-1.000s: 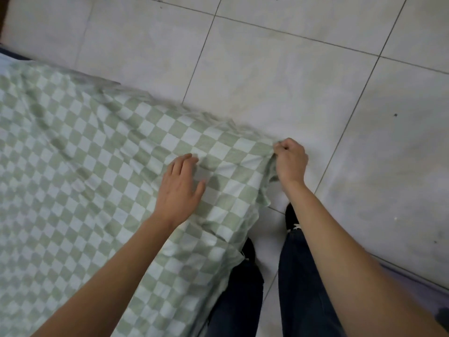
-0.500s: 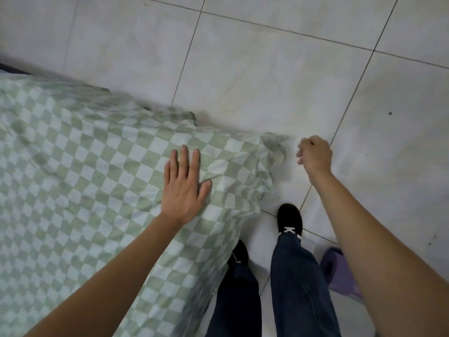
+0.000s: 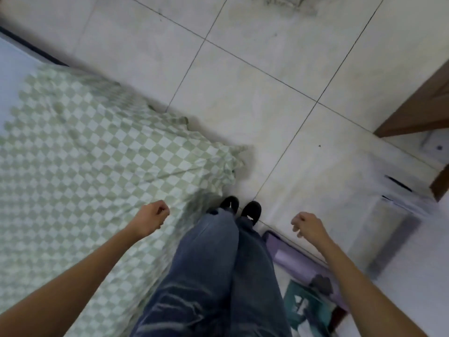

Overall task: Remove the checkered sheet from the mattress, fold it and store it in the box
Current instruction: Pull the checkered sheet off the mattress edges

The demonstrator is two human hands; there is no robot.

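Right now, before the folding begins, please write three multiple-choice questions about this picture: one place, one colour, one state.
1. Where does the sheet lie? A) in a box B) on the mattress C) on a chair
2. Which colours are its squares? A) green and white B) red and white C) blue and black
3. What does the right hand hold? A) the sheet B) a cup C) nothing
Answers: 1 B, it is spread over the mattress; 2 A, pale green and white squares alternate; 3 C, it hangs loosely curled and empty over the floor.
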